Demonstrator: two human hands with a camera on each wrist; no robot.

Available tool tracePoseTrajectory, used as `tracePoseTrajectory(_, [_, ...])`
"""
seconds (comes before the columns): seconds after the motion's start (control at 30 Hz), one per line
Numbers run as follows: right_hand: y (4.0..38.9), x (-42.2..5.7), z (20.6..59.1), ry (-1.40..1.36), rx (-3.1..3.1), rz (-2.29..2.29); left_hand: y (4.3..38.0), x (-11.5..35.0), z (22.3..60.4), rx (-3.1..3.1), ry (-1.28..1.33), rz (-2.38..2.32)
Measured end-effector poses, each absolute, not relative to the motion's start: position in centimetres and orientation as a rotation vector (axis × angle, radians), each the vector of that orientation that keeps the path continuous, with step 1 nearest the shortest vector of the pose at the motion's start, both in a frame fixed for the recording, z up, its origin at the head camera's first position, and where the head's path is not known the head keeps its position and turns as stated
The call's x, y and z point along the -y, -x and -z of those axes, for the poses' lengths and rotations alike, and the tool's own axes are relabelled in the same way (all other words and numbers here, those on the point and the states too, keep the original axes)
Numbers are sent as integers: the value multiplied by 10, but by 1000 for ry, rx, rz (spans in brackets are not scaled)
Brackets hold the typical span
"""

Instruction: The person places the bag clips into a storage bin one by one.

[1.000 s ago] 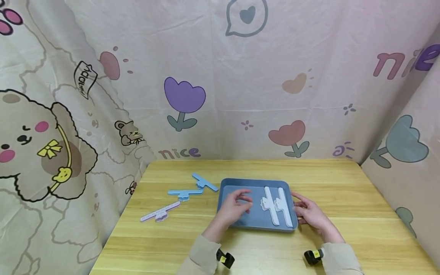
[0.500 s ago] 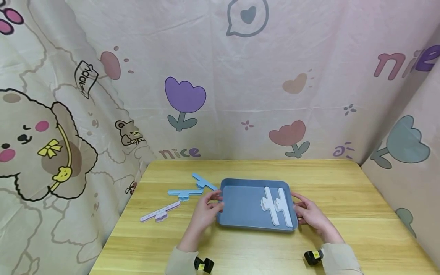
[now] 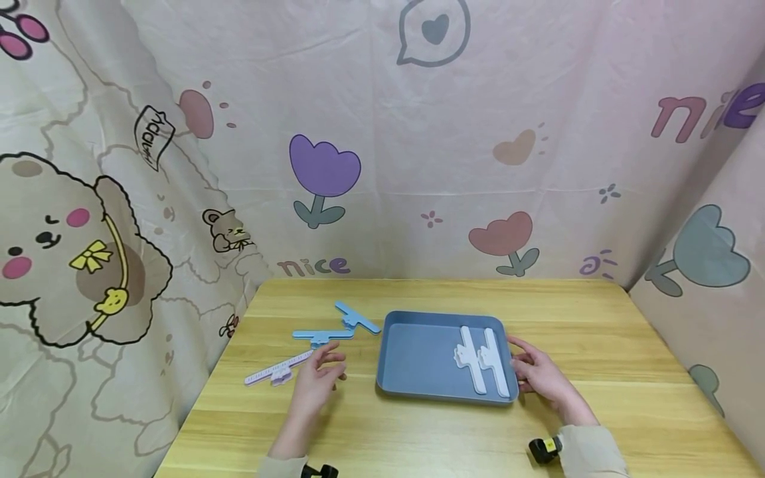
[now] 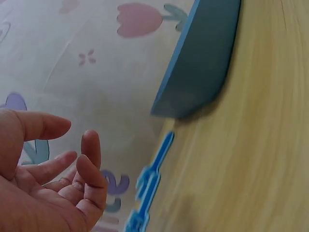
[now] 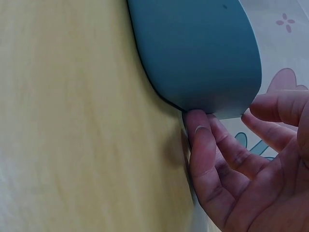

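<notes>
In the head view my left hand (image 3: 319,378) hovers over the table beside a pale purple bag clip (image 3: 263,377), overlapping its right end. Its fingers are loosely bent with nothing between them, as the left wrist view also shows. Two blue bag clips (image 3: 335,334) lie just beyond it, close together. A blue-grey rectangular tray (image 3: 412,392) sits at the middle, with two white bag clips (image 3: 473,362) side by side in its right part. My right hand (image 3: 545,378) touches the tray's right side; in the right wrist view its fingertips (image 5: 197,118) rest against the outer wall.
The wooden table (image 3: 442,441) runs back to a printed cloth (image 3: 382,133) hung behind it, which also covers both sides. A black wrist camera (image 3: 544,450) sits at the right cuff, and another (image 3: 319,471) at the left.
My left hand has moved left, from above the tray past its left edge to beside the purple clip. The right hand stays at the tray's right side; tray and clips have not moved.
</notes>
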State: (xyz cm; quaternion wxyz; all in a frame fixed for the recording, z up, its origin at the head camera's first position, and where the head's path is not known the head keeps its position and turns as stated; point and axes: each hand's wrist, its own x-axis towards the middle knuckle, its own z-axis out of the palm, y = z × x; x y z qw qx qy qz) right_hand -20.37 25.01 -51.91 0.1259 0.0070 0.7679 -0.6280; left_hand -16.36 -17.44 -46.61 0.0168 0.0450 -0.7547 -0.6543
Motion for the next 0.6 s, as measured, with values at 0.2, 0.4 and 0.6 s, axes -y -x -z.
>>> tracePoseTrajectory(0.2, [203, -250, 518, -20, -2231, 1829, 163, 202, 489, 2333, -254, 1938])
tracePoseTrajectory(0.4, [203, -249, 518, -21, -2229, 1834, 158, 226, 497, 2270, -385, 1958])
tracePoseTrajectory(0.6, [203, -249, 519, -28, -2216, 1851, 154, 247, 508, 2155, -384, 1997])
